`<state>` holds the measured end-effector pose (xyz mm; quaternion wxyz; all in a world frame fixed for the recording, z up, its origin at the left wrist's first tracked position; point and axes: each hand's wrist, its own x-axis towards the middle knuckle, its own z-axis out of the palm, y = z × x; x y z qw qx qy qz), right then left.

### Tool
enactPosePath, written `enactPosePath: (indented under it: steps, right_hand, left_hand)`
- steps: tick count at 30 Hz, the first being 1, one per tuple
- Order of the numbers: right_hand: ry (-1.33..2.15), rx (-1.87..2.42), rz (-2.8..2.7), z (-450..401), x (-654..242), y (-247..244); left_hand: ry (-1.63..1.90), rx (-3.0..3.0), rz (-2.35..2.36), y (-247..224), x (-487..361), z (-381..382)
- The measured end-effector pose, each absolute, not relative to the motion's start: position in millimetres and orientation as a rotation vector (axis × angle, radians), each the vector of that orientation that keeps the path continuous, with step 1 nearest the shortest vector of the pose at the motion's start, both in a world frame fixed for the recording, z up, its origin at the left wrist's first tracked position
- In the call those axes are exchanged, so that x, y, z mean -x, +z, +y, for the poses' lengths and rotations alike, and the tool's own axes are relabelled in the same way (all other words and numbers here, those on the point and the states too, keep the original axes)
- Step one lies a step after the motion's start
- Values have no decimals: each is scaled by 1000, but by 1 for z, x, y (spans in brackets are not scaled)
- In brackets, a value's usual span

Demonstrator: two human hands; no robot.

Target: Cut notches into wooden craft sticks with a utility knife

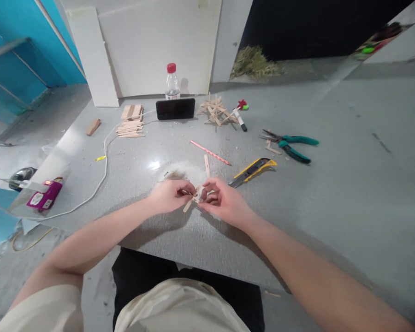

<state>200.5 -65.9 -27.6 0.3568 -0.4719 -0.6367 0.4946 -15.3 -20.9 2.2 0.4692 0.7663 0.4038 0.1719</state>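
Note:
At the near part of the grey table, my left hand (pixel 170 196) and my right hand (pixel 225 200) meet with fingertips almost touching. Both are closed on small flat wooden craft sticks (pixel 187 206), one end of which pokes out below my left fingers. How the pieces join is hidden by the fingers. Just beyond my right hand, another craft stick (pixel 206 165) points away from me. A yellow and black utility knife (pixel 252 171) lies to the right of that hand, and a pink pencil (pixel 210 152) lies farther back.
Stacked craft sticks (pixel 130 129), a leaning phone (pixel 175 109), a bottle (pixel 172 85) and a stick assembly (pixel 217 111) stand at the back. Green-handled pliers (pixel 293 145) and a marker (pixel 240 121) lie right. A white cable (pixel 105 159) runs to a purple box (pixel 45 196).

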Motion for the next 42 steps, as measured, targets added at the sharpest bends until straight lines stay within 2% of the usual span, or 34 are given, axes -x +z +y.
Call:
enactPosePath:
  steps: [9, 19, 24, 30, 42]
  right_hand:
    - [809, 1127, -2122, -70, -202, -20]
    - [471, 975, -2301, -71, -197, -26]
    - [416, 925, -2352, -71, -197, -24]
    - [396, 915, -2330, -68, -200, -24]
    - [448, 991, -2349, -70, -197, -17]
  left_hand:
    - [411, -2027, 946, 4, 22, -19]
    - [299, -2428, 794, 8, 24, -22]
    - [179, -2521, 547, 10, 35, -2]
    - [204, -2652, 338, 7, 33, 15]
    - [451, -2693, 482, -7, 34, 1]
